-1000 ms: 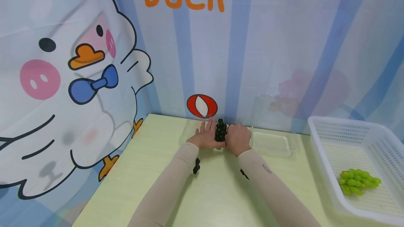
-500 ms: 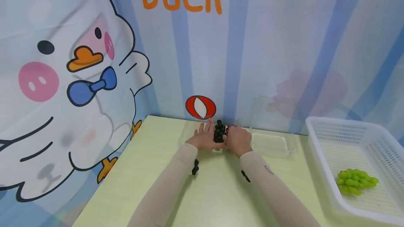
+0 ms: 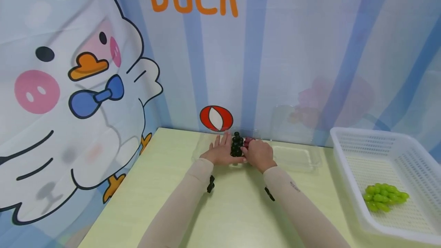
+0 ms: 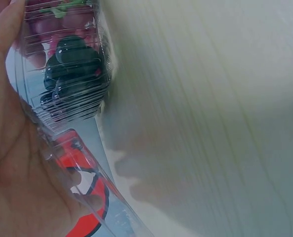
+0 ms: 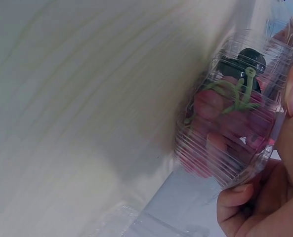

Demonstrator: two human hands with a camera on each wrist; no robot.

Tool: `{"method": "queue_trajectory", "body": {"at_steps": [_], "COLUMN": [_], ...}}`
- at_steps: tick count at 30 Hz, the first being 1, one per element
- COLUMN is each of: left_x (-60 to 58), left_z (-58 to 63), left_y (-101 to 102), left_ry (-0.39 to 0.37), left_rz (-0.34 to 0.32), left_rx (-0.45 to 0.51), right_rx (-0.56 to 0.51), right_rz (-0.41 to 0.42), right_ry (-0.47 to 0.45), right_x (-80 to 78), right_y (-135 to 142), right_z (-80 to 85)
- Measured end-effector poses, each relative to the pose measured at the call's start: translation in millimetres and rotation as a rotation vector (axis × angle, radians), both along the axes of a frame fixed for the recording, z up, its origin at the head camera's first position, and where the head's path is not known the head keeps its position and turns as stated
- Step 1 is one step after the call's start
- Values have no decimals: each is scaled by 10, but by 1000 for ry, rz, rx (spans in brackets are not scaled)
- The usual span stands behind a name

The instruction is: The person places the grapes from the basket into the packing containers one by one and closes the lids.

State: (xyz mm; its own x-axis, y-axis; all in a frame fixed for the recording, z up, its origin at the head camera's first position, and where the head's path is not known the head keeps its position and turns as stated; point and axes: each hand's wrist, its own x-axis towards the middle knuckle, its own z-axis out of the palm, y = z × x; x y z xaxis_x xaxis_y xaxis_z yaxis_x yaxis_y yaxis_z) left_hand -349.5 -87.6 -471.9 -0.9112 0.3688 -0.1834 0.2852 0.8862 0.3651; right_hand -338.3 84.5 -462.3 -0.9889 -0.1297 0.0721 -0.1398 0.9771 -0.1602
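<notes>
In the head view a dark grape bunch (image 3: 236, 144) and a red grape bunch (image 3: 248, 141) lie side by side in a clear plastic container (image 5: 237, 173) with ribbed walls. My left hand (image 3: 220, 153) rests at the container's left side, palm up and fingers straight, beside the dark bunch. Curled at the right end, my right hand (image 3: 259, 154) holds the red bunch, thumb to its left. Green stems (image 5: 240, 96) show through the plastic in the right wrist view. One fingertip also shows through that wall; the other right fingers are partly hidden.
A second clear container (image 3: 296, 156) stands open to the right, its lid (image 3: 286, 123) raised against the curtain. At far right is a white basket (image 3: 358, 194) with a green grape bunch (image 3: 384, 197). The printed curtain (image 3: 220, 49) borders the table (image 3: 234, 209).
My right hand has shifted slightly away from the dark bunch, and more of the red grapes shows. The left hand keeps its place by the container. The head view has turned slightly.
</notes>
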Motion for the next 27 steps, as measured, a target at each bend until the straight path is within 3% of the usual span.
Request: {"method": "queue_trajectory", "body": {"at_steps": [8,17,27], "left_x": [14,9,4], "left_z": [0,43,-15], "left_y": [-17,-20,-18], "left_ry": [-5,8,1], "left_rz": [12,-2,-5], "left_rx": [12,32,26], "right_rx": [11,19,17], "right_rz": [20,41,52], "right_ry": [-28,8,26], "right_x": [-32,-51,-31], "right_y": [-6,9,33], "right_z": [-27,3,-65]}}
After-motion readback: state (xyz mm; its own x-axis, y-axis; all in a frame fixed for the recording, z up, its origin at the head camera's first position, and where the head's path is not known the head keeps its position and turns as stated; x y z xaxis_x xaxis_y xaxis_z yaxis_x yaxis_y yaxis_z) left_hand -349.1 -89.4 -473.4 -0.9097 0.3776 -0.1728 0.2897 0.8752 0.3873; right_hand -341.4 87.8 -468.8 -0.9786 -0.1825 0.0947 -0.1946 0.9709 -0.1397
